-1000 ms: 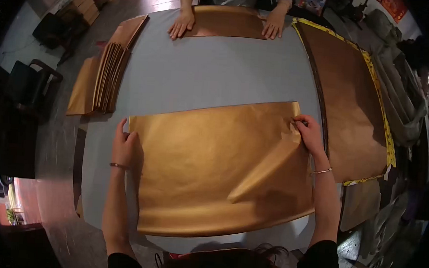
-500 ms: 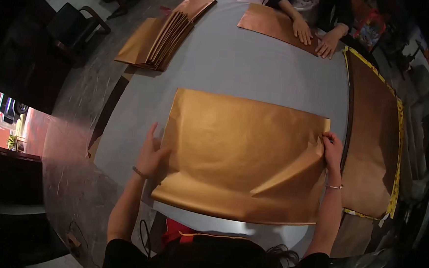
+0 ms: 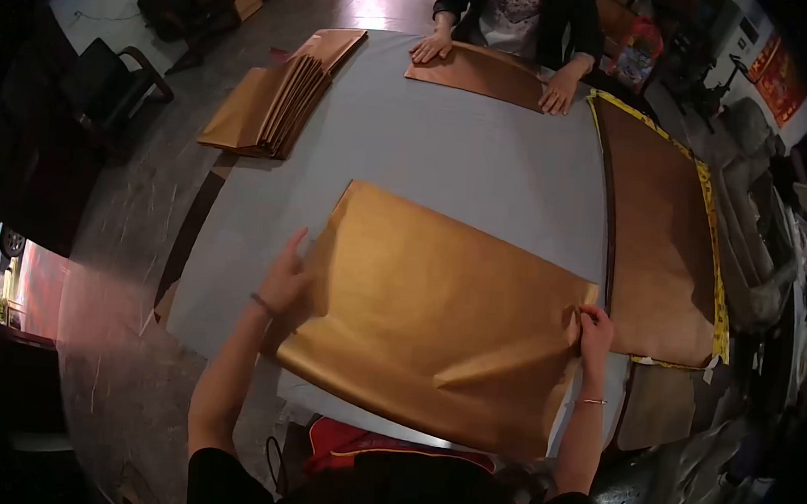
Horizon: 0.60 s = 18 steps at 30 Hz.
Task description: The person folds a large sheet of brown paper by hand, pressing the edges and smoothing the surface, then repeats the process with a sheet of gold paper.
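Note:
A large folded sheet of gold paper [image 3: 437,300] lies on the grey table [image 3: 446,153] in front of me, turned at an angle. My left hand [image 3: 283,280] rests flat against the sheet's left edge, fingers spread. My right hand [image 3: 593,334] pinches the sheet's right corner, where the paper is creased and slightly lifted. A diagonal fold ridge runs from that corner toward the near edge.
Across the table another person presses both hands [image 3: 432,48] on a folded gold sheet [image 3: 484,72]. A stack of folded gold sheets [image 3: 279,92] lies at the far left edge. A big brown sheet with a yellow border [image 3: 659,221] lies at the right. Dark chairs [image 3: 109,82] stand left.
The sheet has swung so its right side lies nearer to me. My right hand came back toward me with the corner; my left hand stayed on the left edge. My view shifted.

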Motion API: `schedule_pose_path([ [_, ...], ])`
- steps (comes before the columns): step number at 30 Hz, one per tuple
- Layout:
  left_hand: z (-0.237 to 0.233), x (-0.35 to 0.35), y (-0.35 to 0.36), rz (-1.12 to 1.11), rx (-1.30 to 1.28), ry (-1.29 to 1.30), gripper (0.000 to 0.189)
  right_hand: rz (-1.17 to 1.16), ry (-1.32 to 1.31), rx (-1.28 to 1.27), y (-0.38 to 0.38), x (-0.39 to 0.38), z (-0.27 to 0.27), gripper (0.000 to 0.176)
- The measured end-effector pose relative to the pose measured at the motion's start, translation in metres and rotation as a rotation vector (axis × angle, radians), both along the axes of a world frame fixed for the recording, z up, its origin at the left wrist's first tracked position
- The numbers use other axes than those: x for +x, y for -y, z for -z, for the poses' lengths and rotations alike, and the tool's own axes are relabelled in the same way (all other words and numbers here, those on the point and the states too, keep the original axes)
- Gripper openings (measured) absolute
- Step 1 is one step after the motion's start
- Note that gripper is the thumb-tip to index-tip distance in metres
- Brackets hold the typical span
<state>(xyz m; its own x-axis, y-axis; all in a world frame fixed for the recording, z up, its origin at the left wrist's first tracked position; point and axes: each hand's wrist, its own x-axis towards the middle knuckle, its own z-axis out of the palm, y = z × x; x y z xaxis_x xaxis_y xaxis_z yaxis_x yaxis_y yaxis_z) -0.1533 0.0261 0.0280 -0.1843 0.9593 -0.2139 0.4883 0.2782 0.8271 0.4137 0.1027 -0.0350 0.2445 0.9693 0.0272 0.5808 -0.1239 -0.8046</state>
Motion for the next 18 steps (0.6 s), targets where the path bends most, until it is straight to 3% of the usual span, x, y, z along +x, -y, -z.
schedule_pose_path([
  [2, 0.004, -0.003, 0.006, 0.012, -0.017, 0.038, 0.081, 0.025, 0.02, 0.025, 0.008, -0.001, 0.003, 0.023],
  [5, 0.003, -0.011, 0.036, -0.066, -0.068, 0.371, 0.077, 0.064, 0.031, 0.04, 0.013, -0.011, -0.009, 0.023],
  [9, -0.004, -0.022, 0.087, -0.061, -0.101, 0.176, 0.075, 0.063, -0.112, 0.011, 0.011, -0.016, -0.016, 0.021],
  [11, 0.02, -0.034, 0.106, -0.033, -0.04, 0.201, 0.073, 0.027, -0.02, -0.036, -0.001, 0.0, -0.002, 0.02],
  [12, 0.009, -0.024, 0.111, -0.02, -0.011, 0.099, 0.073, 0.004, 0.012, 0.004, -0.01, 0.015, 0.013, 0.02],
  [14, 0.016, -0.03, 0.119, -0.043, -0.117, 0.19, 0.075, -0.017, 0.047, 0.013, -0.011, 0.019, 0.022, 0.022],
  [16, 0.002, -0.019, 0.125, -0.098, -0.053, 0.247, 0.078, -0.005, 0.025, -0.05, -0.008, 0.008, 0.002, 0.025],
  [18, -0.011, -0.017, 0.129, -0.095, -0.122, 0.163, 0.079, -0.031, 0.008, -0.104, -0.01, 0.004, 0.002, 0.026],
])
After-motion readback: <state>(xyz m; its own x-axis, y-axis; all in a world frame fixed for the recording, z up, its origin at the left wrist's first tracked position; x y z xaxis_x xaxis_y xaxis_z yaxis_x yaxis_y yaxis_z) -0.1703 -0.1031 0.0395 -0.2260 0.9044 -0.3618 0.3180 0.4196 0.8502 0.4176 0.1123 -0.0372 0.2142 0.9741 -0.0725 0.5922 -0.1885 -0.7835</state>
